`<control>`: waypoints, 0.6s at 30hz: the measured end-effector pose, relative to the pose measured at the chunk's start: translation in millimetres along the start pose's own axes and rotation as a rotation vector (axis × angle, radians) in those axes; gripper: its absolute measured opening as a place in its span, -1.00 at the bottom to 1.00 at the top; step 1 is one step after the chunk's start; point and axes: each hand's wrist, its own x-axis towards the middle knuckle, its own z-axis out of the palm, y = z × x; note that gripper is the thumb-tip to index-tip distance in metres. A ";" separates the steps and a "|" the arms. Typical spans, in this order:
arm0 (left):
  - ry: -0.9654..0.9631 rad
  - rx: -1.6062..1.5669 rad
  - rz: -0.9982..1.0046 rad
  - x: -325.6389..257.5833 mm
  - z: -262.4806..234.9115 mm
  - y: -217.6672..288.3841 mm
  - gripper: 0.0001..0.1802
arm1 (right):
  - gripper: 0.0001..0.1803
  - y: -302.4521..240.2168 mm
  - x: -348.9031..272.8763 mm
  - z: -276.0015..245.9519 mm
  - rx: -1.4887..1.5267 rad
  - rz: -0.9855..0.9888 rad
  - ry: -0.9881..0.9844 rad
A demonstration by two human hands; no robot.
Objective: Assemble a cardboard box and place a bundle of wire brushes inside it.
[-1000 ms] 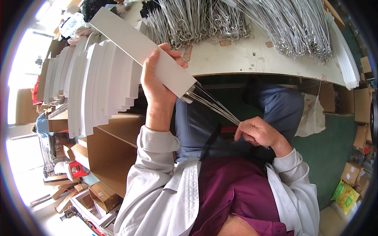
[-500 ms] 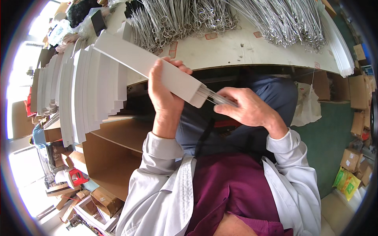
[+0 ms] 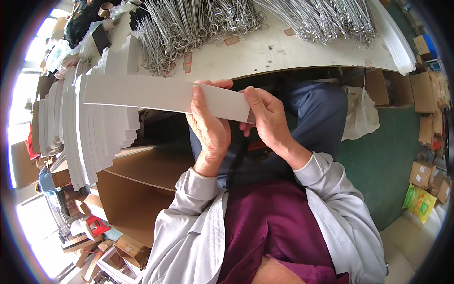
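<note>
A long, narrow white box (image 3: 142, 92) lies across my two hands above my lap, nearly level. Around its middle my left hand (image 3: 208, 123) is closed, thumb on the upper face and fingertips showing past the far edge. At the right end my right hand (image 3: 267, 113) grips the box, its thumb pressed on top and its fingers beneath. The metal rods are not visible now. On the table, bundles of thin metal skewers with ring ends (image 3: 189, 33) lie in piles, with another pile (image 3: 326, 23) farther right.
Stacked white boxes (image 3: 90, 128) stand at the left beside the table (image 3: 293, 54). An open cardboard carton (image 3: 137, 203) is below them. More white boxes (image 3: 395, 42) lie at the table's right end, and cardboard cartons (image 3: 423, 173) line the right side.
The metal rods at the box's open end have gone from sight. My right hand has moved left onto that end. The box has turned from slanted to nearly level.
</note>
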 end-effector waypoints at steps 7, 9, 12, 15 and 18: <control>-0.125 0.201 -0.237 -38.3 -5.8 12.2 -0.56 | -0.56 -3.6 4.7 -20.3 -0.222 -0.111 -0.013; -0.557 0.558 -0.498 -39.2 -28.7 28.4 -0.70 | -0.59 -9.6 5.3 -30.9 -0.266 -0.102 0.000; -0.605 0.871 -0.024 -67.1 -27.6 54.1 -0.68 | -0.60 -12.8 4.1 -44.4 -0.363 -0.071 -0.024; -0.655 1.242 0.592 -55.7 -22.5 70.4 -0.29 | -0.61 -15.9 -0.5 -45.8 -0.404 -0.128 -0.116; -0.732 1.516 0.618 -39.6 -13.6 67.2 -0.14 | -0.63 -19.3 -4.8 -41.1 -0.502 -0.204 -0.218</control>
